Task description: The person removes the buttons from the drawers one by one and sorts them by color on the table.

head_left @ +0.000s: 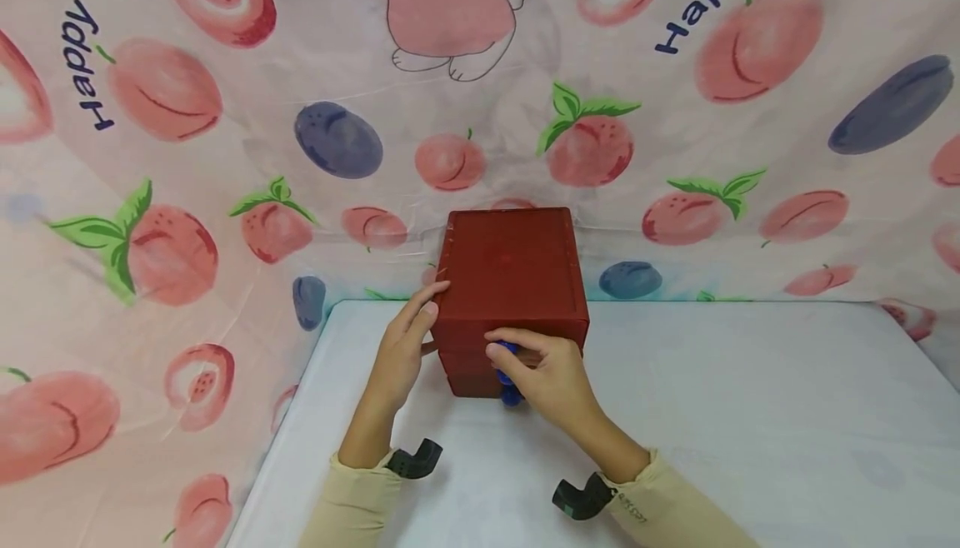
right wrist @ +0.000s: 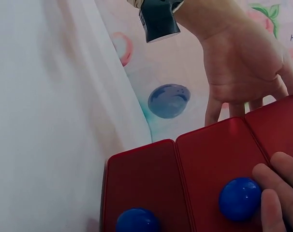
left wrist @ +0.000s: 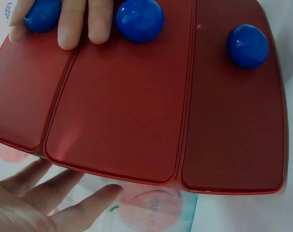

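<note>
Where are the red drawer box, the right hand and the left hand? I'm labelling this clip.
red drawer box [head_left: 510,261]: head view, on its top face.
right hand [head_left: 551,377]: head view, on the back of the hand at the blue knobs.
left hand [head_left: 401,352]: head view, on the back of the hand by the box's side.

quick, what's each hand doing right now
Left hand: open, straight fingers against the side of the red drawer box.
Right hand: fingers curled round the top blue knob.

Head high; wrists close, sharing drawer fronts [left wrist: 122,101].
</note>
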Demonstrator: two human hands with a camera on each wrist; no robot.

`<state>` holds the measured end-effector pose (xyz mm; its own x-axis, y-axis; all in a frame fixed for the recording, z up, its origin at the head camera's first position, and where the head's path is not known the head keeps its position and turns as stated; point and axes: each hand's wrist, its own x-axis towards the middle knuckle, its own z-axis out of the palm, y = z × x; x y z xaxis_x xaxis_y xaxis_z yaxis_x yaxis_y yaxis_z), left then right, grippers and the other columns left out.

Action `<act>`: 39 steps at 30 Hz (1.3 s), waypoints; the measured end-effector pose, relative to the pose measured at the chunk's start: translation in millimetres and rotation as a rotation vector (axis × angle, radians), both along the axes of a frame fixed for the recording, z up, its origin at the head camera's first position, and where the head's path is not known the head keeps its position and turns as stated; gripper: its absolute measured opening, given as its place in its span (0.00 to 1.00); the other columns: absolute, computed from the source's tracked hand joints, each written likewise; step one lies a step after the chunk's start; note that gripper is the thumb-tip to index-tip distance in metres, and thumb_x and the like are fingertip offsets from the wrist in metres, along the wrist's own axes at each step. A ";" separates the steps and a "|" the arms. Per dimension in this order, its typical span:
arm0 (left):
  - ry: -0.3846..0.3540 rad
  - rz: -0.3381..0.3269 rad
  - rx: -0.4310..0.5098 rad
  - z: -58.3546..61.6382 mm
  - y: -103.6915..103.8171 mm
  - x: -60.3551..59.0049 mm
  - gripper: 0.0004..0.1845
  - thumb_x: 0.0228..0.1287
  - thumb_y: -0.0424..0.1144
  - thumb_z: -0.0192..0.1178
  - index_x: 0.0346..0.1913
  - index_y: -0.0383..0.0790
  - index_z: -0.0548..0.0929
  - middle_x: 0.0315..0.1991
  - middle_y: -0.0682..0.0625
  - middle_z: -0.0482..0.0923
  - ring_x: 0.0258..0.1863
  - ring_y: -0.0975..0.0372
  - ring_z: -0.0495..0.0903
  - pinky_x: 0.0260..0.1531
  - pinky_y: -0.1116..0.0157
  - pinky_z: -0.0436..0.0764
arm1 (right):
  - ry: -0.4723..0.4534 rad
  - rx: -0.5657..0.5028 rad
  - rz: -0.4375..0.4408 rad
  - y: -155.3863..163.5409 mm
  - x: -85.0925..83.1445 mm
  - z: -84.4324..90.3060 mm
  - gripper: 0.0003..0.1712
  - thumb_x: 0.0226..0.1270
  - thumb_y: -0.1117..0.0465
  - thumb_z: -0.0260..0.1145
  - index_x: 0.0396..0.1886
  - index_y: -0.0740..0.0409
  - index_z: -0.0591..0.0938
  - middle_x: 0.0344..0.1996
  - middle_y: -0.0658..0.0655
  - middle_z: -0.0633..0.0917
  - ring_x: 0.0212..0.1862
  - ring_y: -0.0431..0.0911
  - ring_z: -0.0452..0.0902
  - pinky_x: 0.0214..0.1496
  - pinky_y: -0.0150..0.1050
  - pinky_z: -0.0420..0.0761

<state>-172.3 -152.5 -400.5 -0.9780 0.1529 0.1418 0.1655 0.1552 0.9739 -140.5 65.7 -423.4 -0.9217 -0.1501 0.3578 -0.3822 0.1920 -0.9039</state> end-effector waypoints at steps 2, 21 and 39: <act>0.003 0.000 -0.003 -0.9 -0.4 -0.2 0.22 0.82 0.53 0.44 0.72 0.58 0.72 0.73 0.49 0.68 0.69 0.48 0.73 0.58 0.40 0.80 | 0.011 -0.002 -0.007 -1.0 -0.3 -1.0 0.13 0.68 0.50 0.73 0.50 0.43 0.90 0.40 0.48 0.92 0.39 0.36 0.90 0.44 0.35 0.88; 0.016 -0.006 -0.019 -2.5 -2.8 -2.4 0.22 0.81 0.53 0.45 0.72 0.59 0.73 0.72 0.49 0.69 0.68 0.49 0.73 0.58 0.41 0.80 | 0.111 0.002 -0.064 -4.6 1.5 -10.6 0.08 0.67 0.54 0.74 0.45 0.45 0.91 0.39 0.46 0.92 0.36 0.37 0.89 0.40 0.33 0.88; 0.040 -0.004 -0.042 -5.3 -4.0 -3.0 0.22 0.81 0.54 0.45 0.72 0.61 0.72 0.72 0.51 0.69 0.67 0.49 0.73 0.58 0.46 0.82 | 0.135 -0.003 -0.019 -0.7 16.1 -13.7 0.09 0.64 0.60 0.76 0.44 0.50 0.92 0.39 0.47 0.92 0.37 0.38 0.90 0.38 0.40 0.90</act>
